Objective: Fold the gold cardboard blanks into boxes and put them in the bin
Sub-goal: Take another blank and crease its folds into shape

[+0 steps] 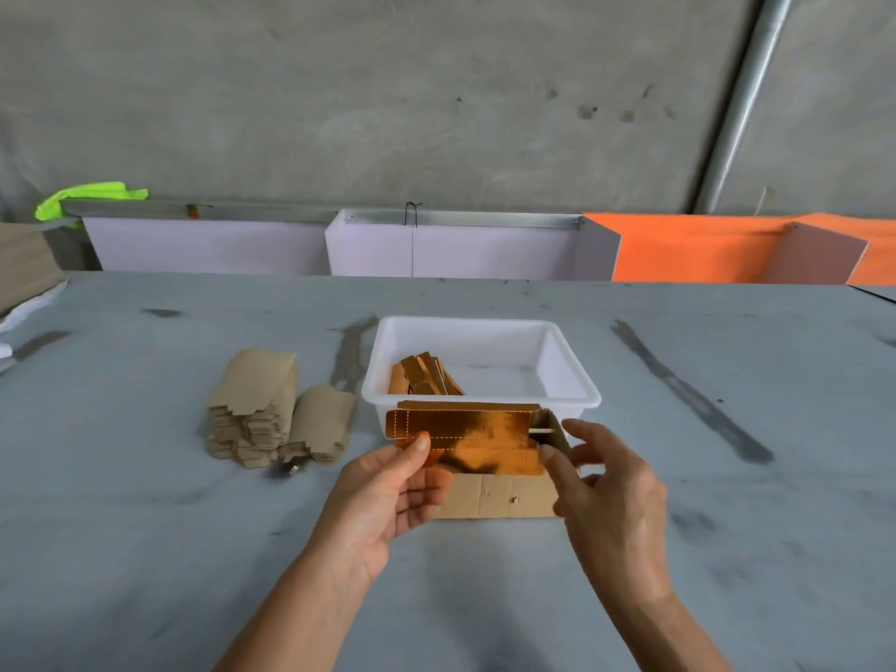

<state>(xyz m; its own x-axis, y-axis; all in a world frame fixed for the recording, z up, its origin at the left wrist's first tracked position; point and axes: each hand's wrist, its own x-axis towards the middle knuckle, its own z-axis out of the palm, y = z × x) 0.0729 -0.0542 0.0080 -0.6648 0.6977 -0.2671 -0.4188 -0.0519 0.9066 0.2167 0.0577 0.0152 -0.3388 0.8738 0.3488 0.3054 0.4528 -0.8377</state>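
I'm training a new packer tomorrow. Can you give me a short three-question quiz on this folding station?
1. True or false: the bin already holds folded boxes.
2. Which hand pinches the blank with thumb on top? A left B right
3. Fill in: the stack of unfolded blanks lies to the ___ of the bin.

Key: 1 true. 2 A, the left hand; the right hand works the blank's end. 3 left.

No text, label, brand or number is legible anywhere: the gold blank (465, 436) shows only white dashed fold lines.
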